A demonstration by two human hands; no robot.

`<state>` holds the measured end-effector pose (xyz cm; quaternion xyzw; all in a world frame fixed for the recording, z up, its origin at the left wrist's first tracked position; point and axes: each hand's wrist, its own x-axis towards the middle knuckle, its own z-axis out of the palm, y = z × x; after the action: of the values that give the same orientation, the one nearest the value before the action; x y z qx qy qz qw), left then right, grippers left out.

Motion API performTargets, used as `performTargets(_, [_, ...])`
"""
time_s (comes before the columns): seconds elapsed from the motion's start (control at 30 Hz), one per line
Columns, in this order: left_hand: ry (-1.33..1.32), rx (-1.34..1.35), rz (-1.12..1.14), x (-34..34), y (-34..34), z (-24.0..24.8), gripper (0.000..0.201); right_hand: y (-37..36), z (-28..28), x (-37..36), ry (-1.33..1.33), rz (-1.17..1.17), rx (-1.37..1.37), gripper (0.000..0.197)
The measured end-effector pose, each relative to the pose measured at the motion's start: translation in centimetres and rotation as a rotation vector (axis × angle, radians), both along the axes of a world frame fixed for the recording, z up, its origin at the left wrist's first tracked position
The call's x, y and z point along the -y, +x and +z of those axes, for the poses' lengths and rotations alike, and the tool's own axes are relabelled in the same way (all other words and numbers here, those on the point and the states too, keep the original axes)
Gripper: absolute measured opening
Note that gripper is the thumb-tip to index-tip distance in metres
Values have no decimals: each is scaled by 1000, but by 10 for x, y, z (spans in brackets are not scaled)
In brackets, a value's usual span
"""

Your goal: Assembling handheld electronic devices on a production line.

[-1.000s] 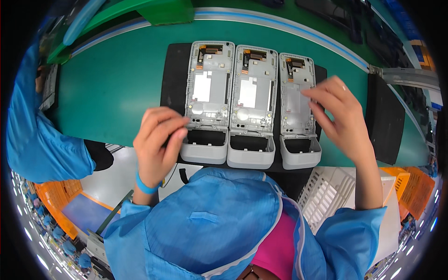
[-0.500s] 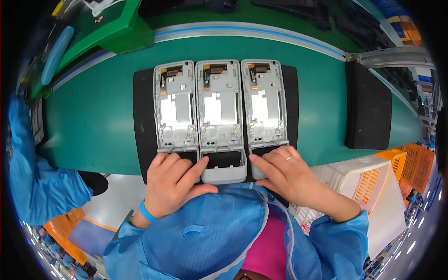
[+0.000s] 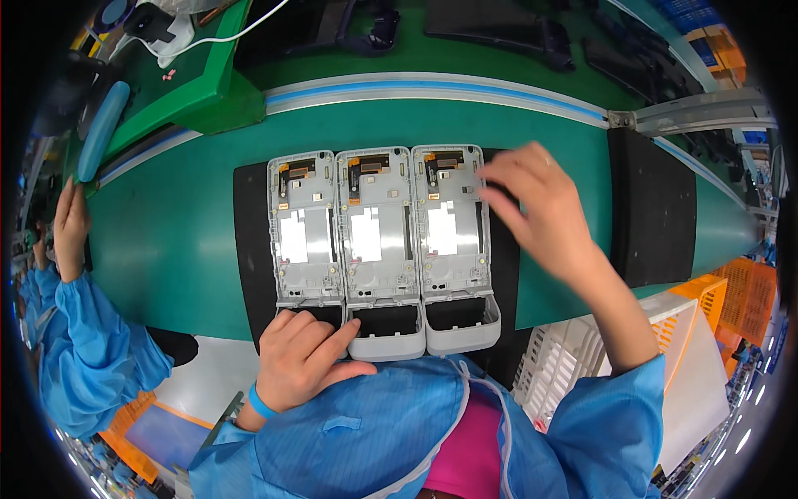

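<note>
Three grey device housings lie side by side: a left housing (image 3: 318,270), a middle housing (image 3: 391,270) and a right housing (image 3: 461,270). Each shows orange-brown flex circuits near the top, a bright white patch and a hollow frame at its near end. Over the left one's near end lies my left hand (image 3: 301,353), index finger reaching the middle housing's frame and thumb stretched out. Beside the upper right edge of the right housing hovers my right hand (image 3: 540,208), slightly blurred. Its thumb and index finger are apart, with nothing visible between them.
Under the housings is a black mat (image 3: 253,241) on the green worktable (image 3: 166,249). A black pad (image 3: 652,208) lies at the right. A metal rail (image 3: 432,86) crosses behind. A co-worker's hand (image 3: 71,223) is at the left edge. White crates (image 3: 573,349) stand at lower right.
My right hand has left the right housing's near end and moved up to its far right side. The housings now sit closer together. My left hand stays at the left one.
</note>
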<state>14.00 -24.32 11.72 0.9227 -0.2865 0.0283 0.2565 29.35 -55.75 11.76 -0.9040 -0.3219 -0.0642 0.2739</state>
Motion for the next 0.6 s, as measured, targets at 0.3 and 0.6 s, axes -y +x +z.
performTargets(0.3, [-7, -8, 33, 0, -1, 2, 55, 44, -24, -9, -45, 99, -61, 25])
performTargets(0.6, [-15, 1, 8, -1, 1, -8, 54, 33, -24, -13, -124, 183, 243, 16])
